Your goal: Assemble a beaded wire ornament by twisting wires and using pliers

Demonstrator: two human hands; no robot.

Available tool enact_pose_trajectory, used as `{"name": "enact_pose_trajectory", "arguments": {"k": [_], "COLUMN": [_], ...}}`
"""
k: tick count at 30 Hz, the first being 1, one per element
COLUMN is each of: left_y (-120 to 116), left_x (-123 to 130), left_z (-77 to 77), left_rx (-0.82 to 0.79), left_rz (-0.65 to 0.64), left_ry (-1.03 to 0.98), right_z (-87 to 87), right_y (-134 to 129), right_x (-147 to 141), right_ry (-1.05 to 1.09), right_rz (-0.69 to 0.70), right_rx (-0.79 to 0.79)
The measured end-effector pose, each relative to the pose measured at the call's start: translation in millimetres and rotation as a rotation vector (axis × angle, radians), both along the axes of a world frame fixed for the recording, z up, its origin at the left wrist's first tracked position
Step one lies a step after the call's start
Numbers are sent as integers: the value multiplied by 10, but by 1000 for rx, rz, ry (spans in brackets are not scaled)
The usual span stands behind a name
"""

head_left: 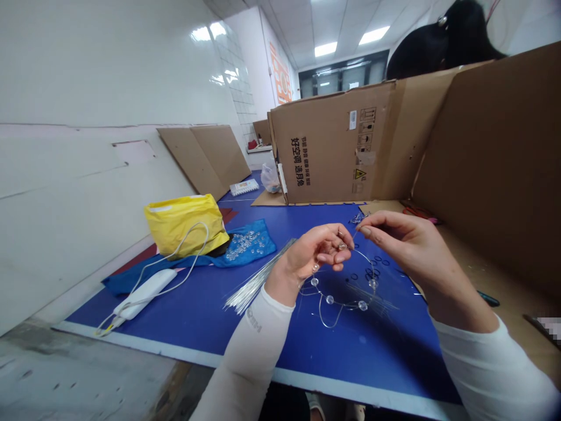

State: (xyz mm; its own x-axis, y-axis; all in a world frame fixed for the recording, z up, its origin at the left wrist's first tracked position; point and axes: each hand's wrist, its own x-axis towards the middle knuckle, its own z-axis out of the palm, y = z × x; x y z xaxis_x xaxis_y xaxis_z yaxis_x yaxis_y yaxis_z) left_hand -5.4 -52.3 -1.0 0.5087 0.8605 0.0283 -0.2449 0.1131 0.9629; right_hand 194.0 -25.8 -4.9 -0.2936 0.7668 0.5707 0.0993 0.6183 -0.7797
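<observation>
Over the blue tabletop, my left hand is closed on a ring of thin wire strung with clear round beads. One bead shows at its fingertips. My right hand pinches a thin wire end between thumb and forefinger, close to the left fingertips. The beaded ring hangs below both hands, and a loose loop of wire dips from its lower side. Beside my left wrist lies a bundle of straight silvery wires. Several small dark rings are scattered on the table behind the beaded ring.
At the left are a yellow bag, a blue cloth bearing clear beads, and a white power strip with its cord. Tall cardboard walls the back and right. Beyond it shows a person's head. A dark-handled tool lies at right.
</observation>
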Motion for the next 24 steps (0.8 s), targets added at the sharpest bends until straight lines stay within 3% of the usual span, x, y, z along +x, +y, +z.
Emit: {"name": "enact_pose_trajectory", "arguments": {"k": [13,24], "left_y": [29,6], "left_x": [-4,1], "left_z": [-26,-31], "left_rx": [-17,17], "left_rz": [-42,20], "left_ry": [-48,-20], "right_z": [-26,7], "right_y": [44,18], "right_x": [21,7], "right_ry": [-14,-5], "right_rz": [27,25], "right_rx": [-3,-38]}}
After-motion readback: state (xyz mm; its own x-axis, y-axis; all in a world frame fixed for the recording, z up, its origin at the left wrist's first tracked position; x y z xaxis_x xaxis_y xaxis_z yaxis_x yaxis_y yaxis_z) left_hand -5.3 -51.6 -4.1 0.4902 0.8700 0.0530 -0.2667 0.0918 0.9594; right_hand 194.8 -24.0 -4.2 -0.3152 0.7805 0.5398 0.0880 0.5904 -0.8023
